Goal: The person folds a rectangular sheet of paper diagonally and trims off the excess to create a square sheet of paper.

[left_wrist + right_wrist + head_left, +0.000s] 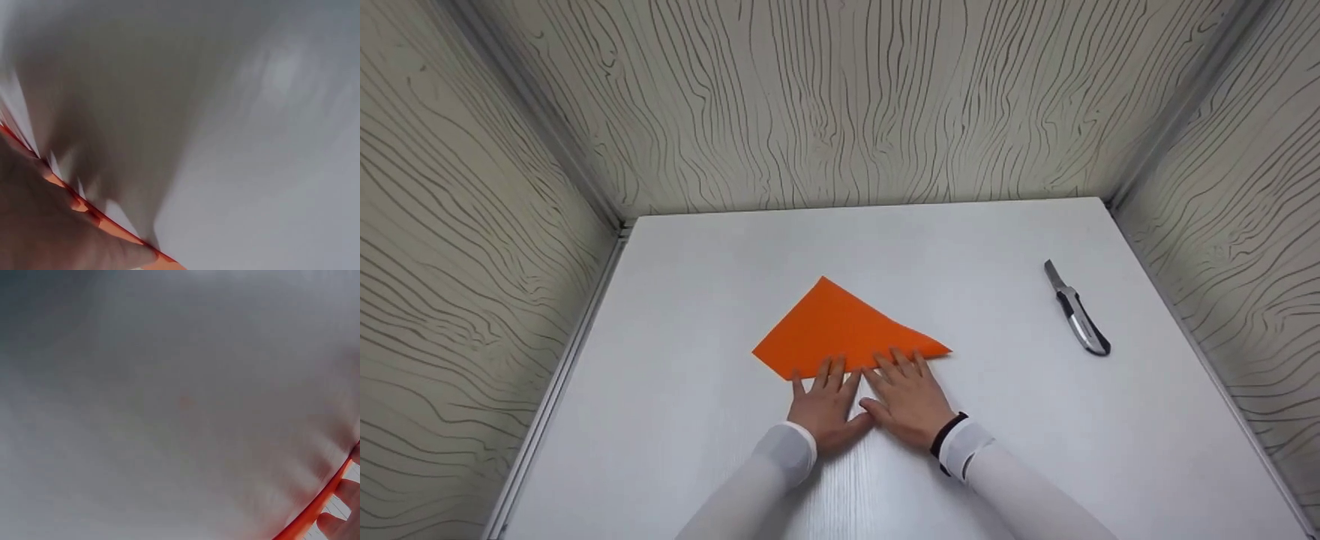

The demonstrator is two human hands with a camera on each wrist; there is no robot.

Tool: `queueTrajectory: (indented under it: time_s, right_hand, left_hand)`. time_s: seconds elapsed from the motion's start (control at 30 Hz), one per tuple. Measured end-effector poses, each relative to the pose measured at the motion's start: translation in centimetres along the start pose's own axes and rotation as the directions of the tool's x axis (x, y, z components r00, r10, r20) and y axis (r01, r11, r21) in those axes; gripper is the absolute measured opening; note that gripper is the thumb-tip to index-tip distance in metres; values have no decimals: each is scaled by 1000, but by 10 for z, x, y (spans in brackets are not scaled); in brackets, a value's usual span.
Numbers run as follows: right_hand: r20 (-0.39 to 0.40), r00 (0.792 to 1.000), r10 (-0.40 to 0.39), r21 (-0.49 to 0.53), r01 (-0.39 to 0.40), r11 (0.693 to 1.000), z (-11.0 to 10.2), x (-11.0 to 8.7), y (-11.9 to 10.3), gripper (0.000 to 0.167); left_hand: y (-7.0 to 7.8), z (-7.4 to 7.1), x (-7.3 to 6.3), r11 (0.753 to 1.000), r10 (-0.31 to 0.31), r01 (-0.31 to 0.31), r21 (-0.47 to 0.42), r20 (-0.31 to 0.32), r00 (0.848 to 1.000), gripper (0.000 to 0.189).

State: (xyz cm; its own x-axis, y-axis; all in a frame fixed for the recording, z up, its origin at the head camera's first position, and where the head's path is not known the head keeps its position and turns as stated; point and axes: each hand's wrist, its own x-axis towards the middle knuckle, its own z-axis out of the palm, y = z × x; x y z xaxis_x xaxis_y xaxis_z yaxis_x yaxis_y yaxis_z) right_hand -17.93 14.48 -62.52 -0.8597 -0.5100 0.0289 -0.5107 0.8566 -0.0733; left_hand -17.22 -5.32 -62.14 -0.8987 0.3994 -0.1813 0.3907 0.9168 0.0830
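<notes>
An orange sheet of paper, folded over along its near edge, lies on the white table. Its right corner lifts slightly in a soft curl. My left hand rests with spread fingers on the near fold, left of the middle. Beside it my right hand lies flat with its fingertips on the same edge, further right. The two thumbs come close together below the paper. In the left wrist view, fingers press along the orange edge; in the right wrist view, fingertips touch the orange edge.
A utility knife with its blade out lies on the right side of the white table. Wood-grain patterned panels stand behind the table and at both sides.
</notes>
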Motion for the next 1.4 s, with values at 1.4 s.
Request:
queueTrajectory:
  time_s: [1.4]
  right_hand:
    - [-14, 998, 56, -6, -56, 998, -4, -2, 5, 62]
  left_hand:
    - [1, 5, 0, 1000, -11, 11, 8, 25, 1000, 94]
